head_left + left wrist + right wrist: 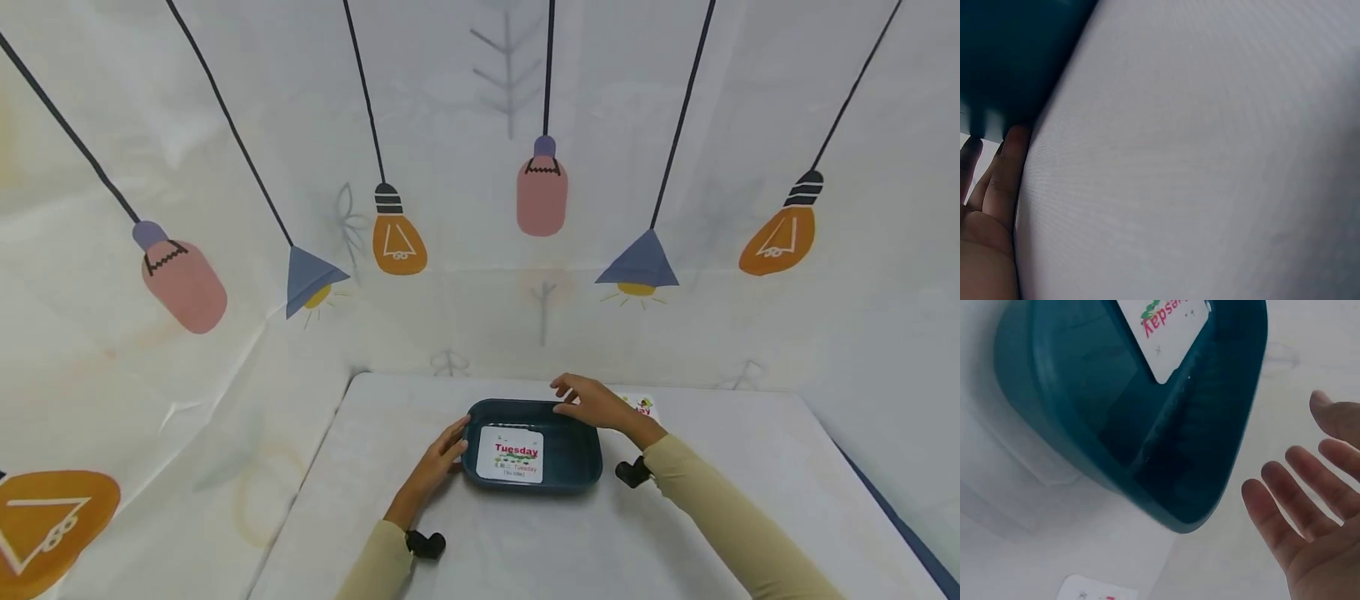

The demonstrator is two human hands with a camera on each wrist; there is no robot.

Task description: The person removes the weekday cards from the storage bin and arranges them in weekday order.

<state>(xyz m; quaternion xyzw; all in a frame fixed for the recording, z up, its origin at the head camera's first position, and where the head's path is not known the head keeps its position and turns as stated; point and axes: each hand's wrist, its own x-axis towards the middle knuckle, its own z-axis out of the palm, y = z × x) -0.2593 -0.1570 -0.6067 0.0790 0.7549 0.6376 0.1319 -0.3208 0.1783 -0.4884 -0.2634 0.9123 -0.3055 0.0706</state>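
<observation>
A dark teal plastic tray (573,454) sits on the white table, and a white card printed "Tuesday" (510,455) lies inside its left part. My left hand (435,462) touches the tray's left end with its fingers extended; in the left wrist view the fingertips meet the teal wall. Over the tray's back right corner hovers my right hand (596,406), its fingers spread and holding nothing. The right wrist view shows that hand (1316,512) apart from the tray rim. A second printed card (641,405) lies on the table behind the right hand, partly hidden by it.
The white-covered table (465,542) meets a pale cloth wall (465,317) printed with hanging lamps at the back and left. Black wrist straps (426,546) are on both arms.
</observation>
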